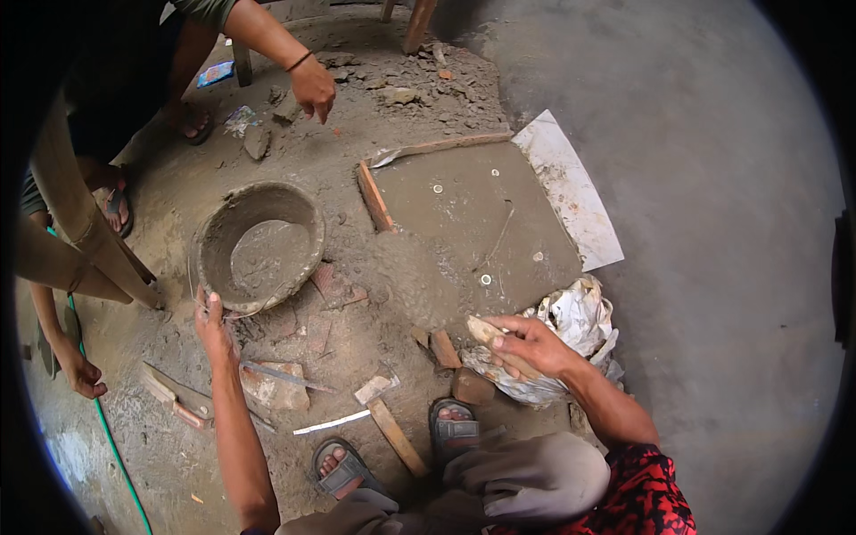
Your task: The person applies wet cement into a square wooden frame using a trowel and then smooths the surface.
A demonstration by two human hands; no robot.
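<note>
Fingers of the right hand (535, 346) close around a pale oblong piece (482, 330), partly covered and of unclear material, near the wet slab (459, 214); the left hand (217, 330) grips the muddy basin (254, 205) at its near rim, some fingertips hidden; a second person (267, 40) is cut off upper left

Mud-smeared floor (169, 198) under hammer (398, 437), green hose (110, 437), crumpled white bag (581, 314), rubble (455, 100).
</note>
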